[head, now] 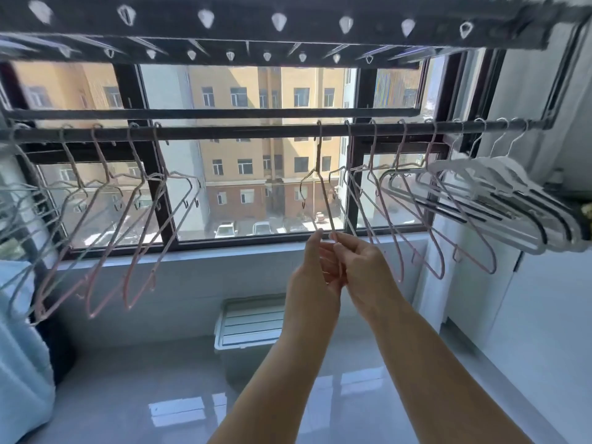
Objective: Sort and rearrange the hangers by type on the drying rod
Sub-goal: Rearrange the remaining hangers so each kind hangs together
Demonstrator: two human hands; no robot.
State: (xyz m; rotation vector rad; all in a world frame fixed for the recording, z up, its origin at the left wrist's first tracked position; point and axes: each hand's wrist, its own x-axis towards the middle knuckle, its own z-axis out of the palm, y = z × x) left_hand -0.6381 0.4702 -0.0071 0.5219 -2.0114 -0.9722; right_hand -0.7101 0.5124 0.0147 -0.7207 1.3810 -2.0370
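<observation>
A dark drying rod (243,131) runs across in front of the window. One thin wire hanger (321,187) hangs alone at the rod's middle, seen edge-on. My left hand (315,277) and my right hand (365,267) both pinch its lower end, fingers closed on the wire. Several pink wire hangers (128,232) hang on the left stretch, with pale blue ones (22,206) at the far left. More pink wire hangers (426,219) hang right of the middle. A bunch of thick white hangers with black strips (519,203) crowds the right end.
An overhead rack bar with clip holes (275,22) spans the top. A second rail (208,113) lies just behind the rod. A white lidded bin (246,325) stands on the glossy floor under the window. A pale blue cloth (19,347) hangs at the left edge.
</observation>
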